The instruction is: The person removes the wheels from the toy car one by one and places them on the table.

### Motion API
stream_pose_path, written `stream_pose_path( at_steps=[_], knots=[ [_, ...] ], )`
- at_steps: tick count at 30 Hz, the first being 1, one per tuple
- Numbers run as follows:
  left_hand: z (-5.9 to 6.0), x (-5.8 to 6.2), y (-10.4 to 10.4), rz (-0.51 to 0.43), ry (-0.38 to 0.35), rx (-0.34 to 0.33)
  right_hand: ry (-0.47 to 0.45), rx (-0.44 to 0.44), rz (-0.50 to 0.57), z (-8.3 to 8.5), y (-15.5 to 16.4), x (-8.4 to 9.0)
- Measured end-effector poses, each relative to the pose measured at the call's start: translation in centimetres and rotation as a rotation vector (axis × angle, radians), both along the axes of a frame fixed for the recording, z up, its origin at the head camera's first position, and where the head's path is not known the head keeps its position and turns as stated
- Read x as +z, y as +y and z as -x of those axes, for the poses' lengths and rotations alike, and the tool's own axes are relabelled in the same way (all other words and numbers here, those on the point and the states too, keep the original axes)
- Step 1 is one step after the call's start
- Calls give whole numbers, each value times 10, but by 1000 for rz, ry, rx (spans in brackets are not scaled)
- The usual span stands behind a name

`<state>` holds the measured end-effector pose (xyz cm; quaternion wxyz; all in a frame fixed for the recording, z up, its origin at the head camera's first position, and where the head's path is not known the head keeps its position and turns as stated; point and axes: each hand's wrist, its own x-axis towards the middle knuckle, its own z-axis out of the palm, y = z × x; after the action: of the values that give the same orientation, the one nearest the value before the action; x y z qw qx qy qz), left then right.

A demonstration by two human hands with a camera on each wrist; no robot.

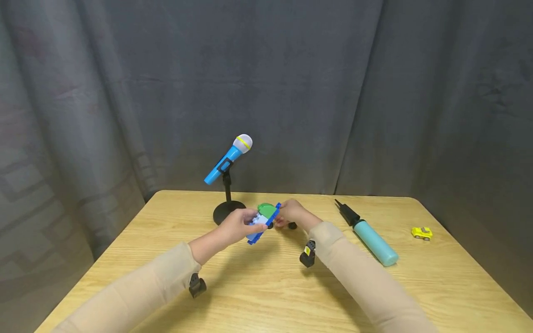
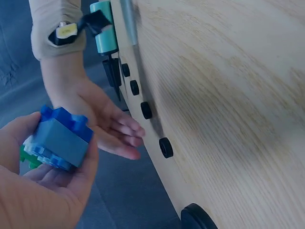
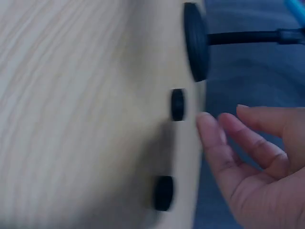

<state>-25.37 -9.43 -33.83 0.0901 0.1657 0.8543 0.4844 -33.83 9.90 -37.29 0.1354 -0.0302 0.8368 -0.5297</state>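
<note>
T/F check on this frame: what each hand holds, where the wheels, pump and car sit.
1. The left hand grips the block toy. True.
2. The right hand holds a wheel. False: its fingers are open and hold nothing.
3. Black wheels lie on the table. True.
4. The pump stands upright. False: it lies flat.
5. The yellow car sits left of the microphone. False: far right of it.

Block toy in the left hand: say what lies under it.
Below the block toy are small black wheels on the table. The left hand covers its underside.
</note>
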Motion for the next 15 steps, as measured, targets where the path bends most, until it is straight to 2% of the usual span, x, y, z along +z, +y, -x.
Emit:
stream_pose_path(
  at_steps=[3,6,15],
  knots=[
    [1,-1,0,8,-13,-62,-38,71,23,-7,7,15],
    [2,-2,0,35,-21,-94,-60,137,20,-14,15,26],
    [5,-3,3,169,55,-110,-80,321,140,-27,31,50]
  ],
)
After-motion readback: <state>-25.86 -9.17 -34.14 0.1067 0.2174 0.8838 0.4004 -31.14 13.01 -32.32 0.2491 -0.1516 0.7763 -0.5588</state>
